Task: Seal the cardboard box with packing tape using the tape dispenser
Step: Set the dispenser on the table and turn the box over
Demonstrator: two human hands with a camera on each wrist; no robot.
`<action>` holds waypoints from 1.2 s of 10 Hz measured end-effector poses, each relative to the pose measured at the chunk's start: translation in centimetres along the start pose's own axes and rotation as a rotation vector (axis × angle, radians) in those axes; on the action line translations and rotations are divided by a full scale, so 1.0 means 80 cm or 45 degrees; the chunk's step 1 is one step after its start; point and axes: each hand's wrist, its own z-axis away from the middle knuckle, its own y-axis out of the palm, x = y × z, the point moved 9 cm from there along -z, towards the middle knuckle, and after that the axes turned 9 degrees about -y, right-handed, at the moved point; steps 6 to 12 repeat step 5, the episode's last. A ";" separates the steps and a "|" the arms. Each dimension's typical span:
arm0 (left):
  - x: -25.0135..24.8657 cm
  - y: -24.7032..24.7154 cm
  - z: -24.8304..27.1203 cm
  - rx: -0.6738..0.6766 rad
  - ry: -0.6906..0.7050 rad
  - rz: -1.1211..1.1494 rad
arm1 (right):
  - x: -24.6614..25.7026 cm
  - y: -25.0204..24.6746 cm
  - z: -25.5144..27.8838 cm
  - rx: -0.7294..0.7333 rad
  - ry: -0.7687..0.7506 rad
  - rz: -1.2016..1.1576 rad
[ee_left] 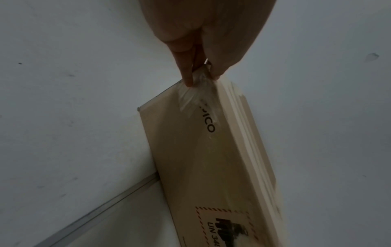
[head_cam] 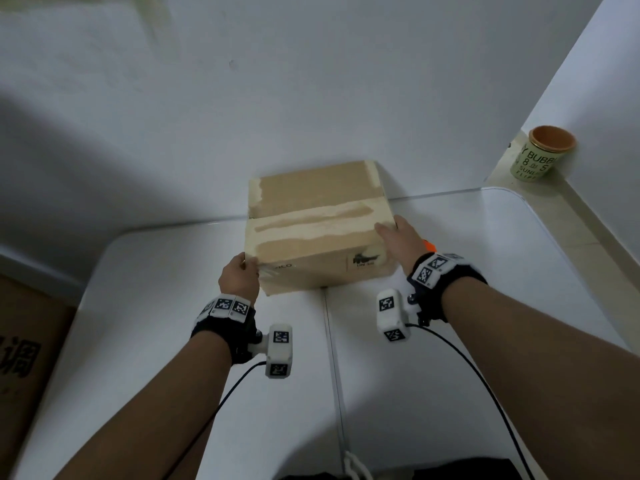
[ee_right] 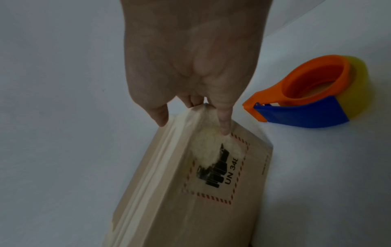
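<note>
The left hand (head_cam: 239,276) pinches the near left top corner of the cardboard box (head_cam: 313,223), seemingly on loose clear tape (ee_left: 197,93). The right hand (head_cam: 398,237) grips the near right corner. The box sits on the white desk (head_cam: 485,271); the orange-blue tape dispenser (ee_right: 313,97) lies just right.

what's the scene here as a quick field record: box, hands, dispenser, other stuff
box: cardboard box on white table, flaps closed, old tape scars on top
left hand: left hand pinches crumpled clear tape at the near left top corner
right hand: right hand grips the near right top corner, thumb on the front face
dispenser: tape dispenser, orange and blue, lies on the table right of the box, untouched
other: green cup on a ledge at far right; second carton at left
</note>
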 end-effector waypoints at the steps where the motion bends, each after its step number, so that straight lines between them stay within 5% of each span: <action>1: -0.013 0.006 -0.011 -0.004 -0.003 -0.074 | 0.001 0.000 -0.008 -0.021 0.041 -0.007; 5: -0.083 0.014 0.010 0.012 -0.009 -0.262 | 0.020 -0.021 -0.011 -0.061 -0.135 0.306; 12: -0.083 0.014 0.010 0.012 -0.009 -0.262 | 0.020 -0.021 -0.011 -0.061 -0.135 0.306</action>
